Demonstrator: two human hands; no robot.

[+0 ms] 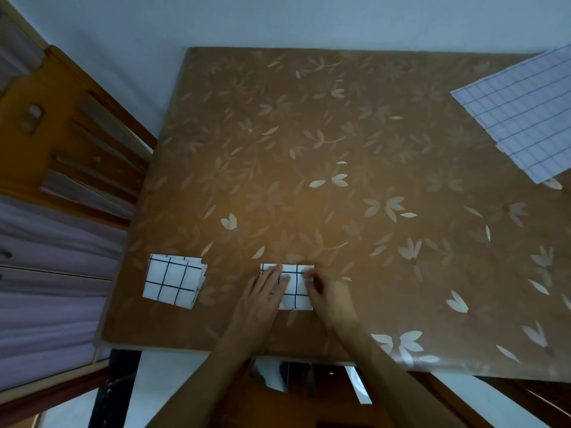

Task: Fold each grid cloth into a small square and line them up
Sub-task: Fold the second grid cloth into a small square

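Observation:
A white cloth with a black grid, folded small [295, 287], lies near the table's front edge. My left hand [268, 291] presses flat on its left half with straight fingers. My right hand [324, 291] rests on its right edge, fingertips curled at the upper right corner; whether they pinch the fabric is unclear. A second folded grid cloth [173, 281], a small square with slightly uneven layers, lies to the left near the table's corner. A larger, unfolded white cloth with a thin blue grid [522, 115] lies flat at the far right.
The table [309, 149] wears a brown cover with a pale leaf pattern. A wooden chair [61, 134] stands beside the table's left edge, and a curtain [46, 273] hangs at the left. Below the front edge are dark floor and some objects.

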